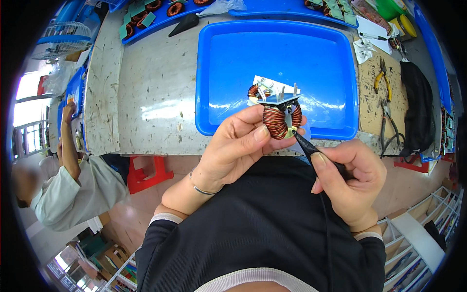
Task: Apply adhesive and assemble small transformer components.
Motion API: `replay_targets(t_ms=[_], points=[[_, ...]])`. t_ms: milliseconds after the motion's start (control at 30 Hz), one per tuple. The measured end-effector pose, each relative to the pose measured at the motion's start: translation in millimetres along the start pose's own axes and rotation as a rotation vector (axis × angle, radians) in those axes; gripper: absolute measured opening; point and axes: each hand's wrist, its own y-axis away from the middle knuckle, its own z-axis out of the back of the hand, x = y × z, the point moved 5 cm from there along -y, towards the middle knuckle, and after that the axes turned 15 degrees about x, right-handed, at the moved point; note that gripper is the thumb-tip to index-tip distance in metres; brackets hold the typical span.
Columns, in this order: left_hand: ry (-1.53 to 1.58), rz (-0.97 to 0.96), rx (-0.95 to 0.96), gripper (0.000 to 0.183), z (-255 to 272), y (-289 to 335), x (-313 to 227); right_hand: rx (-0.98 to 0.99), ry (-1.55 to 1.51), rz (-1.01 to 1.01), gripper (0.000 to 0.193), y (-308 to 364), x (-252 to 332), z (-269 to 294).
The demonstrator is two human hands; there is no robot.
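Co-worker: a person (pixel 78 192) in a pale shirt sits at the far left, arm reaching to the bench.
Stool: red (pixel 158 173), beside that person.
Left hand (pixel 241 138): thumb and fingers clamped on the copper-wound coil.
Blue tray (pixel 219 63): on the bench, beyond the hands.
Second coil (pixel 253 91): lies in the tray with a white board.
Copper-wound coil (pixel 275 124): held up before the tray's near edge, a small board with upright pins on top.
Black pointed tool (pixel 305 145): tip at the coil's lower right; whether they touch, I cannot tell.
Right hand (pixel 352 182): closed around the tool.
Yellow-handled pliers (pixel 383 80): on brown cardboard (pixel 368 109).
Black cloth (pixel 418 104): right of the pliers.
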Motion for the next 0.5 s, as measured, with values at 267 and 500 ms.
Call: replay_targets(t_ms=[267,500], points=[[-0.022,-0.002,-0.017,0.044,-0.9,1.8,-0.8,-0.001,0.032,0.002,0.008,-0.7,-0.4,-2.1],[-0.093,0.037,-0.167,0.071,-1.5,2.2,-0.6,0.0,0.052,0.012,0.008,-0.7,1.6,-2.4]])
